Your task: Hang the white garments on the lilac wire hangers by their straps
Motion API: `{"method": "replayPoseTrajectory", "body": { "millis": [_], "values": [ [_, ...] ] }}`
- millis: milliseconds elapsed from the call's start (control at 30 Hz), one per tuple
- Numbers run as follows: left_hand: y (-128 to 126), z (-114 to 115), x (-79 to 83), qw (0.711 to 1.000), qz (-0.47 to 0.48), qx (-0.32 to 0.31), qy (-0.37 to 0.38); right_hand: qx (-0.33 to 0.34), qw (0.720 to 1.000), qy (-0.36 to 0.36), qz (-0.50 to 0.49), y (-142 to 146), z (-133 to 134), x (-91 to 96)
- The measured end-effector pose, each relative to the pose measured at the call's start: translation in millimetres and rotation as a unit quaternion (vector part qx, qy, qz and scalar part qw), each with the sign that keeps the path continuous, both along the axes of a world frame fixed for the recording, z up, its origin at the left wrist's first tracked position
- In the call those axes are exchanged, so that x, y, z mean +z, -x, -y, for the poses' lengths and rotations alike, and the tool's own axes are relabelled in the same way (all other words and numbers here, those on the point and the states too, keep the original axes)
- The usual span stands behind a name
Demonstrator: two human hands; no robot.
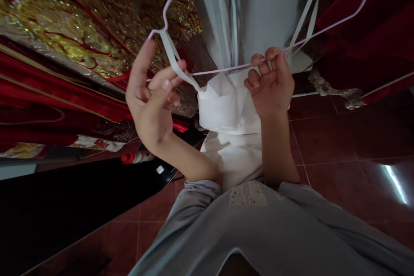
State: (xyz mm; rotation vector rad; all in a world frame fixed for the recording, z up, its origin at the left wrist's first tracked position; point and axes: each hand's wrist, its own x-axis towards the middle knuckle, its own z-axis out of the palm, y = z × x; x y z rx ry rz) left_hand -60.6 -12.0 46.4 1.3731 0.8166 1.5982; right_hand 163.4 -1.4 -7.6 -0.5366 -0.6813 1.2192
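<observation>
A pale pink clothes hanger (pixel 221 70) is held up in front of me, its bottom bar slanting upward to the right. My left hand (pixel 153 95) is around its left end, with the index finger reaching up to the notch and the other fingers bent by a white strap (pixel 171 51). My right hand (pixel 271 82) has its fingers closed on the bar nearer the right end. Another white strap (pixel 304 17) hangs over the hanger's right shoulder. Below the bar hangs a white garment (pixel 223 108), partly hidden behind my right hand and forearm.
Red and gold sequined garments (pixel 106 17) hang close on the left. Dark red cloth (pixel 362 34) hangs at the right. A black tabletop (pixel 80 198) carries a red-capped bottle (pixel 137 157) and a small white case (pixel 160 169). Red tiles (pixel 339 138) cover the floor.
</observation>
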Motion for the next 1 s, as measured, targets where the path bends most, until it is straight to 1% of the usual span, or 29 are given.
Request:
{"method": "replayPoseTrajectory", "body": {
  "millis": [33, 100, 167, 233, 267, 300, 333, 400, 433, 467, 500, 533, 567, 600, 667, 767, 867, 933, 1000],
  "values": [
    [-3, 0, 7.5, 0.999, 0.028, -0.025, 0.002, -0.004, 1.000, 0.000, -0.002, 1, 0, -0.4],
    [-8, -2, 26.9, 0.993, 0.087, -0.072, 0.034, -0.012, 1.000, 0.004, 0.006, 2, -1, -1.2],
    [-11, -7, 46.4, 0.979, 0.144, -0.096, 0.106, -0.015, 1.000, 0.006, 0.009, 2, -1, -1.8],
    [-12, -13, 58.1, 0.970, 0.186, -0.075, 0.134, -0.006, 1.000, 0.003, 0.007, 1, -1, -1.7],
    [-10, -15, 59.0, 0.969, 0.200, -0.060, 0.131, 0.001, 1.000, 0.003, 0.008, 0, -1, -1.4],
    [-9, -16, 56.2, 0.970, 0.209, -0.044, 0.117, 0.005, 1.000, 0.004, 0.011, -1, 0, -1.2],
    [-6, -17, 49.8, 0.971, 0.215, -0.031, 0.097, 0.006, 1.000, 0.006, 0.017, -2, 0, -0.8],
    [-1, -16, 29.0, 0.974, 0.223, 0.009, 0.046, -0.001, 0.999, 0.013, 0.030, -3, 1, -0.2],
    [1, -15, 16.4, 0.974, 0.222, 0.043, 0.017, -0.006, 0.999, 0.016, 0.037, -3, 1, 0.2],
    [3, -14, 3.8, 0.971, 0.218, 0.103, 0.006, -0.011, 0.999, 0.019, 0.041, -3, 1, 0.7],
    [3, -12, -8.0, 0.969, 0.188, 0.157, 0.015, -0.016, 0.999, 0.022, 0.044, -3, 2, 1.3],
    [2, -12, -18.0, 0.968, 0.155, 0.195, 0.038, -0.019, 0.998, 0.024, 0.046, -2, 2, 2.0],
    [1, -11, -26.1, 0.966, 0.129, 0.216, 0.058, -0.021, 0.998, 0.026, 0.045, 0, 3, 2.8],
    [-2, -11, -32.0, 0.968, 0.106, 0.217, 0.076, -0.023, 0.998, 0.026, 0.043, 1, 3, 3.7],
    [-12, -12, -38.2, 0.976, 0.083, 0.180, 0.094, -0.023, 0.999, 0.025, 0.036, 5, 4, 5.3],
    [-30, -15, -39.4, 0.989, 0.073, 0.096, 0.085, -0.024, 0.999, 0.032, 0.035, 7, 4, 6.4],
    [-47, -16, -39.0, 0.993, 0.087, 0.026, 0.072, -0.028, 0.998, 0.041, 0.049, 7, 4, 6.2],
    [-55, -16, -38.9, 0.993, 0.092, 0.014, 0.076, -0.037, 0.996, 0.048, 0.072, 5, 5, 5.6],
    [-60, -17, -39.0, 0.992, 0.097, 0.025, 0.073, -0.070, 0.990, 0.060, 0.108, 3, 5, 4.0]
  ]
}}
